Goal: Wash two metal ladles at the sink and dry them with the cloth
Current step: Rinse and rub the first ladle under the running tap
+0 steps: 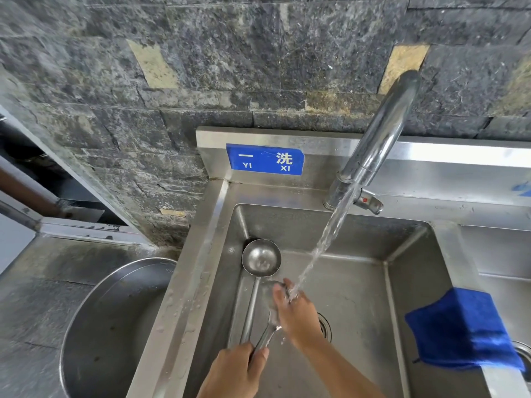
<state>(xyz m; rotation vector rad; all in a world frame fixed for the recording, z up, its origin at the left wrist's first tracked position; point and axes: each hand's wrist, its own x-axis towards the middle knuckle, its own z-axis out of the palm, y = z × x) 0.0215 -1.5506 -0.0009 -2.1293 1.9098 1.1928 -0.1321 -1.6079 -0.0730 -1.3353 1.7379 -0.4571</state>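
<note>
Head cam had the left hand (240,366) gripping both ladle handles (260,330) in the sink (413,282) while the right hand's (296,308) curled fingers rubbed one bowl under the tap stream (324,239), so wet handles could've slipped, cloth (459,328) waiting on the divider

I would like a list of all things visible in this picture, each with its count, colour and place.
ladles: two, silver; one lies in the sink, bowl toward the back left corner; the other is held under the water, its bowl mostly hidden by the right hand
sink: one, steel, centre
faucet: one, chrome, behind the sink, water running
cloth: one, blue, draped on the sink's right rim
sign: one, blue with white writing, on the backsplash
basin: one, steel, round, left of the sink
wall: dark stone, behind
left hand: grips a ladle handle
right hand: rubs the ladle bowl under the water
</note>
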